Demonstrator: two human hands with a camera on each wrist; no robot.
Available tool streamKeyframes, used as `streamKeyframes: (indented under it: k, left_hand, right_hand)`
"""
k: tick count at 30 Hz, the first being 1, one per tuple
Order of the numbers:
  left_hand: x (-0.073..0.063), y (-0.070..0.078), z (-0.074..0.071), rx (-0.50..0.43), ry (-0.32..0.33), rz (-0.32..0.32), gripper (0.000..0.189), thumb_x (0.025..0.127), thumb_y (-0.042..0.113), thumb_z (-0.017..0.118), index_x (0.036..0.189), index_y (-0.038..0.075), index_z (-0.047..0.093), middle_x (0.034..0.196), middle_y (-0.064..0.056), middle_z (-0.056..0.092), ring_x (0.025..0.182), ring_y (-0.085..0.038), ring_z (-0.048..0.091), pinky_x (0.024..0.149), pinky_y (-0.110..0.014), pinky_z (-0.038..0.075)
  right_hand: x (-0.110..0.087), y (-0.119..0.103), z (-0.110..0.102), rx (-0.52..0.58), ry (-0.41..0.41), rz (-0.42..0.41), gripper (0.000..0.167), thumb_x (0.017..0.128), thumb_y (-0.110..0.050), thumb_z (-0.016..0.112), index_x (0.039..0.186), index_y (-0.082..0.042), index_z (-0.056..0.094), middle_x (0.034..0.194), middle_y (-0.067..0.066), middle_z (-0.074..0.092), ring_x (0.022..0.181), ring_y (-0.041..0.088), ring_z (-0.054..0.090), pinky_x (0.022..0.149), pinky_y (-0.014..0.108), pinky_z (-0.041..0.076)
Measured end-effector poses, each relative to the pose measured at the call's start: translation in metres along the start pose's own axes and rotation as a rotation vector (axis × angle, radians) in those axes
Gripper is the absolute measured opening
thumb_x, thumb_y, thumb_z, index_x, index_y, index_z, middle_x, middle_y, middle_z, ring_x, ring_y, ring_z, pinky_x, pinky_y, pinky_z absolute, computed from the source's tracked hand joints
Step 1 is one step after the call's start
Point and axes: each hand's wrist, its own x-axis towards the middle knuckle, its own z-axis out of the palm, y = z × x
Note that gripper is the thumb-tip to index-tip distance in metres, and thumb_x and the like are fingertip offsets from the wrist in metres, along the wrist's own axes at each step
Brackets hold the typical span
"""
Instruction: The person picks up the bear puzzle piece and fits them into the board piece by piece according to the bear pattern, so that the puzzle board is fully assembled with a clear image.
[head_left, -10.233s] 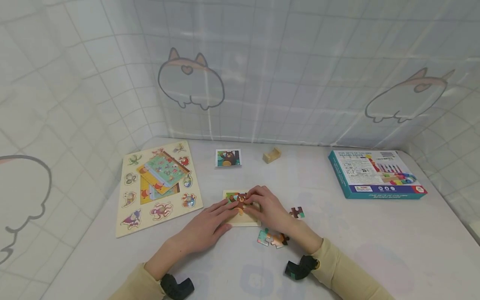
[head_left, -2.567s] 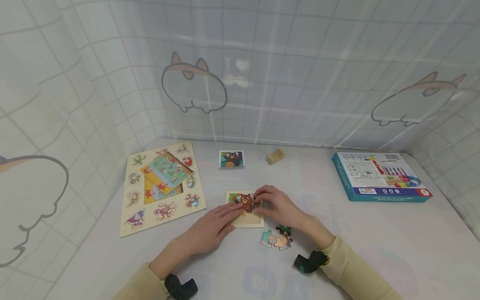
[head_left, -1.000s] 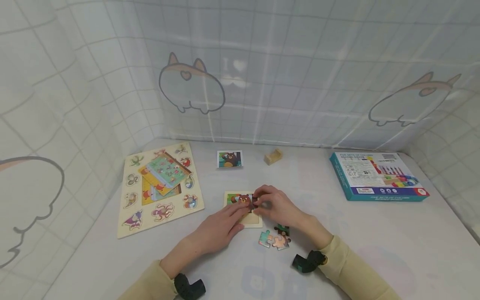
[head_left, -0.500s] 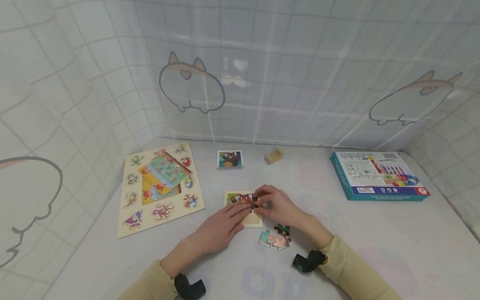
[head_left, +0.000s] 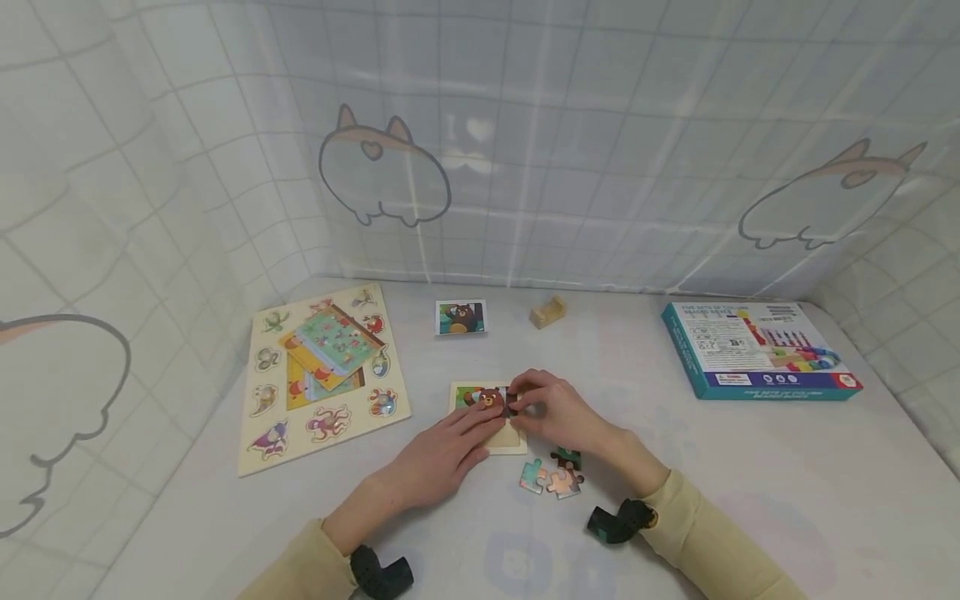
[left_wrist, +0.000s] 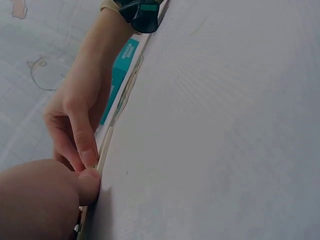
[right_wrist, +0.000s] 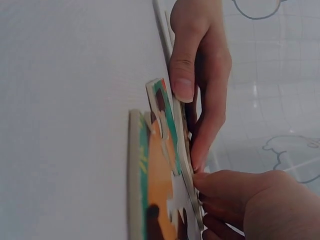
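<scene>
A small wooden puzzle tray (head_left: 506, 446) lies between both hands, its upper part filled with a bear picture (head_left: 491, 398). My left hand (head_left: 442, 458) reaches over it from the left, straight fingers resting on the picture and covering part of it. At the tray's right side, my right hand (head_left: 551, 408) pinches a dark puzzle piece (head_left: 512, 400) between thumb and fingers, right at the picture's edge. Bare wood shows low in the tray. Just below the right hand lie loose pieces: a teal one (head_left: 532, 476), an orange one (head_left: 564, 483) and a dark green one (head_left: 567, 458).
A card with the bear picture (head_left: 461, 317) and a small wooden block (head_left: 547, 312) stand behind the tray. To the left is a large animal board (head_left: 251, 417) with two colourful cards (head_left: 333, 346) on it. A teal-edged box (head_left: 761, 350) lies at far right.
Since ten seconds ago, the dark piece right of my right wrist has gone from there; a dark green one lies by the other loose pieces. Over the last second both hands stay nearly still.
</scene>
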Motion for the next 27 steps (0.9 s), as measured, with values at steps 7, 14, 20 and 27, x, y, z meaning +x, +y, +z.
streamKeyframes:
  k: [7, 14, 20, 27]
  left_hand:
    - [0.000, 0.000, 0.001, -0.016, -0.011, -0.003, 0.048, 0.107, 0.027, 0.046, 0.154, 0.016, 0.040, 0.160, -0.002, 0.038, 0.150, -0.025, 0.029, 0.122, -0.043, 0.030]
    - [0.002, -0.003, 0.000, -0.047, 0.002, -0.002, 0.048, 0.106, 0.025, 0.048, 0.153, 0.015, 0.042, 0.159, -0.003, 0.039, 0.149, -0.026, 0.031, 0.120, -0.046, 0.033]
    - [0.003, -0.005, -0.001, -0.052, -0.034, -0.043, 0.049, 0.107, 0.028, 0.046, 0.154, 0.020, 0.040, 0.161, 0.002, 0.036, 0.151, -0.022, 0.028, 0.122, -0.043, 0.031]
    - [0.005, -0.006, 0.001, -0.048, -0.041, -0.041, 0.049, 0.107, 0.029, 0.045, 0.155, 0.021, 0.038, 0.162, 0.003, 0.033, 0.152, -0.021, 0.025, 0.124, -0.042, 0.024]
  right_hand:
    - [-0.008, -0.006, 0.000, -0.018, -0.028, 0.060, 0.025, 0.091, -0.014, 0.074, 0.113, -0.003, 0.074, 0.125, 0.006, 0.061, 0.118, 0.022, 0.057, 0.101, 0.042, 0.051]
    - [-0.025, -0.005, -0.006, 0.012, 0.021, 0.086, 0.044, 0.091, -0.018, 0.074, 0.132, -0.006, 0.062, 0.127, 0.003, 0.062, 0.122, 0.020, 0.057, 0.105, 0.044, 0.049]
    - [-0.038, -0.001, -0.014, 0.050, 0.037, 0.080, 0.037, 0.090, -0.018, 0.075, 0.125, -0.009, 0.067, 0.120, -0.001, 0.065, 0.116, 0.015, 0.061, 0.101, 0.041, 0.053]
    - [-0.050, 0.000, -0.015, 0.115, -0.040, 0.099, 0.031, 0.091, -0.024, 0.075, 0.119, -0.014, 0.067, 0.123, -0.004, 0.062, 0.118, 0.014, 0.057, 0.104, 0.040, 0.050]
